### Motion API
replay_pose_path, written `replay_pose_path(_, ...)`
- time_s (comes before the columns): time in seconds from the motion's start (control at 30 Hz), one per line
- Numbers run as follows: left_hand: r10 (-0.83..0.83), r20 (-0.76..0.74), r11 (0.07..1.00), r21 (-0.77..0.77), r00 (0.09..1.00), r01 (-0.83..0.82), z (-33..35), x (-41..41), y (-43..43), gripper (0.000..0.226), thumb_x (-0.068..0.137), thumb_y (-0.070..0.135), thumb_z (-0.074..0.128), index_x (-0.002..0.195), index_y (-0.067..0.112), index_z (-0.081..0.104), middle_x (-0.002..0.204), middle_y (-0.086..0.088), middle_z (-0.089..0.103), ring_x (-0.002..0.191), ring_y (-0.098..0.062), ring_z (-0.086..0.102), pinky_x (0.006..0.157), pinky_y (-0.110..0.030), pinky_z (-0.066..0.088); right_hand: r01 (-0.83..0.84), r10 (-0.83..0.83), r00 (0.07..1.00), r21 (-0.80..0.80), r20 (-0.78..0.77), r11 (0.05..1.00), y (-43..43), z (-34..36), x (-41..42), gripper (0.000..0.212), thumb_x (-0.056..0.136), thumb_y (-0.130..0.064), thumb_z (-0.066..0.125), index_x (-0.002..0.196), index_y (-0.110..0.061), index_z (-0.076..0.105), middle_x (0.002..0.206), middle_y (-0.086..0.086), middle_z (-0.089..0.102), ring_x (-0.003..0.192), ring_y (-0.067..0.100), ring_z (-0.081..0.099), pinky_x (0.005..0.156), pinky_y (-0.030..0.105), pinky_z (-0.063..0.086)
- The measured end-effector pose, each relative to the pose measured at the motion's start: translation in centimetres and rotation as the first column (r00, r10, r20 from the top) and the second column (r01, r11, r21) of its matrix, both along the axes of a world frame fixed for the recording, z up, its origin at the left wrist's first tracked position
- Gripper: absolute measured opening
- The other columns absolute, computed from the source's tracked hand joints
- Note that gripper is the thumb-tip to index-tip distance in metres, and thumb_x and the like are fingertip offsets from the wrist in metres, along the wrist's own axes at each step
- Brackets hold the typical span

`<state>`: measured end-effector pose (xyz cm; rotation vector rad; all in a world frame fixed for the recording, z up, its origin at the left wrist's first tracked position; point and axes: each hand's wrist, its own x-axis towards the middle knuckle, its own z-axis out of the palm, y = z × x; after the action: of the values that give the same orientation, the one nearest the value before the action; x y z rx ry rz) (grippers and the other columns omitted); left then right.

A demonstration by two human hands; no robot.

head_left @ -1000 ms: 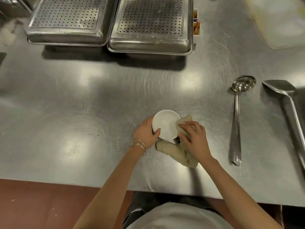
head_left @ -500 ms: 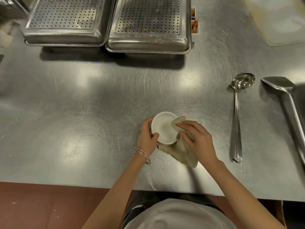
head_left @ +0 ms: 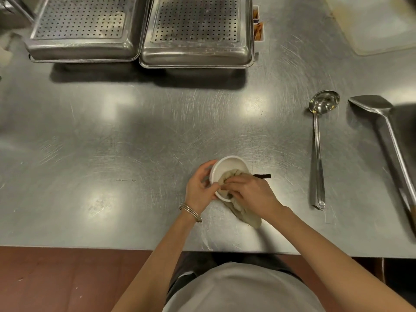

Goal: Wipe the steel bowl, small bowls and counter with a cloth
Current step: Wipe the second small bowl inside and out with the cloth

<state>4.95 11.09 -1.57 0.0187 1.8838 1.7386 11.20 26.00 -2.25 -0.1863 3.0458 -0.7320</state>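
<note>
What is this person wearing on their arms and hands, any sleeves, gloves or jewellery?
No gloves on the left hand or the right hand, and no sleeves reach either forearm. Thin silver-coloured bangles circle the left wrist; the right wrist wears nothing. A light grey top shows below.

Commercial kitchen, viewed from above. A broad, scratched stainless-steel counter [head_left: 112, 143] carries a perforated steel pan [head_left: 83, 25] beside a second perforated pan [head_left: 195, 30] at its far edge. A long-handled ladle [head_left: 318, 149] and a large steel turner [head_left: 387, 136] lie at right, with a pale board [head_left: 378, 21] beyond them. A red-brown floor [head_left: 67, 280] lies below.
</note>
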Motion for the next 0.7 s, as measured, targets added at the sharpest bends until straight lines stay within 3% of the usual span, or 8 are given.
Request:
replay_pose_path(0.13,0.099,0.103,0.994,0.033,0.99,-0.103,0.6,0.0,-0.1,0.055,0.081,-0.015,0.05,0.119,0.025,0.052,0.117,0.001,0.059,0.102,-0.02,0.06,0.06,-0.038,0.059,0.195,-0.221,0.975,-0.332,-0.04,0.923,1.8,0.9,2.0,0.02,0.086,-0.024,0.058,0.1,-0.026,0.07,0.105,-0.02,0.065,0.098,0.002,0.057,0.083,0.012,0.045)
replay_pose_path(0.2,0.17,0.153,0.984,0.032,0.973,-0.177,0.9,-0.1,-0.2,0.054,0.083,-0.015,0.049,0.122,0.022,0.05,0.121,-0.002,0.055,0.1,-0.013,0.058,0.057,-0.033,0.059,0.39,-0.42,0.904,-0.566,0.085,0.726,2.0,1.8,2.5,0.024,0.084,-0.011,0.066,0.1,-0.029,0.065,0.103,-0.029,0.064,0.097,-0.004,0.059,0.083,0.01,0.044)
replay_pose_path(0.27,0.203,0.172,0.977,0.031,0.964,-0.212,1.2,-0.1,-0.1,0.054,0.083,-0.015,0.049,0.124,0.021,0.049,0.119,-0.001,0.054,0.096,-0.007,0.057,0.055,-0.03,0.058,0.481,-0.559,0.817,-0.701,0.141,0.526,1.6,2.6,2.5,0.028,0.083,-0.003,0.066,0.094,-0.028,0.063,0.102,-0.024,0.067,0.097,-0.002,0.062,0.083,0.013,0.047)
replay_pose_path(0.37,0.216,0.166,0.975,0.018,0.962,-0.222,1.6,0.2,0.2,0.055,0.082,-0.015,0.05,0.122,0.022,0.05,0.116,0.001,0.053,0.093,-0.005,0.057,0.054,-0.028,0.057,0.479,-0.663,0.738,-0.789,0.125,0.385,0.8,3.4,1.9,0.022,0.081,-0.001,0.067,0.09,-0.021,0.066,0.104,-0.013,0.068,0.102,0.003,0.062,0.088,0.016,0.047)
replay_pose_path(0.43,0.209,0.179,0.977,0.01,0.961,-0.214,1.8,0.5,0.5,0.053,0.082,-0.013,0.051,0.123,0.02,0.051,0.118,-0.001,0.054,0.095,-0.007,0.058,0.054,-0.027,0.056,0.454,-0.584,0.799,-0.779,0.142,0.433,0.6,3.3,1.2,0.019,0.081,-0.007,0.068,0.088,-0.025,0.068,0.106,-0.013,0.067,0.108,0.004,0.059,0.094,0.019,0.045)
replay_pose_path(0.5,0.203,0.19,0.978,0.017,0.961,-0.21,1.9,0.7,0.7,0.052,0.082,-0.013,0.052,0.125,0.018,0.051,0.121,-0.005,0.055,0.097,-0.01,0.06,0.056,-0.03,0.058,0.438,-0.488,0.863,-0.671,0.128,0.599,0.5,2.3,0.7,0.005,0.082,-0.024,0.067,0.085,-0.027,0.07,0.104,-0.017,0.066,0.114,0.0,0.051,0.099,0.019,0.037)
replay_pose_path(0.57,0.197,0.19,0.978,0.035,0.962,-0.208,2.2,1.0,0.9,0.053,0.082,-0.014,0.051,0.125,0.017,0.052,0.12,-0.005,0.056,0.096,-0.01,0.06,0.057,-0.031,0.058,0.458,-0.502,0.861,-0.556,0.084,0.694,0.5,1.0,0.4,0.018,0.079,-0.042,0.063,0.089,-0.028,0.069,0.106,-0.017,0.063,0.116,0.004,0.042,0.1,0.021,0.033)
replay_pose_path(0.7,0.153,0.188,0.985,0.054,0.97,-0.166,2.6,1.1,0.7,0.053,0.082,-0.015,0.05,0.124,0.018,0.052,0.117,0.0,0.058,0.094,-0.008,0.06,0.056,-0.028,0.057,0.554,-0.547,0.804,-0.63,0.235,0.545,0.9,1.3,-0.1,0.053,0.075,-0.025,0.076,0.12,-0.034,0.051,0.131,-0.005,0.032,0.117,0.005,0.04,0.093,0.006,0.034)
